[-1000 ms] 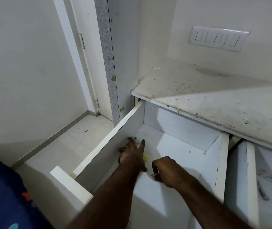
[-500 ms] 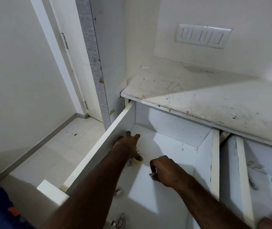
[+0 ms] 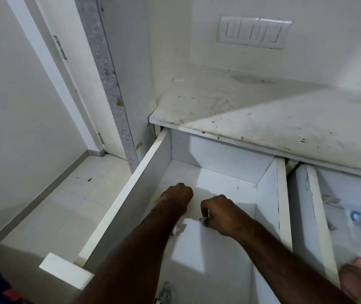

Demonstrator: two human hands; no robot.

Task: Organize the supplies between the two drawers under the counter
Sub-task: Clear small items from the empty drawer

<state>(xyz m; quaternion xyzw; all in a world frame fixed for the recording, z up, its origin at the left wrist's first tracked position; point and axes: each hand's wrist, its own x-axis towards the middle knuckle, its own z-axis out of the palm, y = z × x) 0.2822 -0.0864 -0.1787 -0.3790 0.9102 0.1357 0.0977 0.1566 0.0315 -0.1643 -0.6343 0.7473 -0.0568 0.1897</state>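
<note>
Supplies: left hand (image 3: 178, 195) now curls over the yellow item, earlier spread flat. Right hand (image 3: 219, 213) still pinches a small metal piece (image 3: 203, 218) at 3 o'clock. Pickup from left drawer (image 3: 269, 187) looks underway.

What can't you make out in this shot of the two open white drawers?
Head view only:
- What the left hand grips: hidden by its curled fingers; only a yellow sliver shows.
- Small metallic item pinched by the right hand: too small to identify.
- Right white drawer contents: blurred, cut off by the frame edge.
</note>
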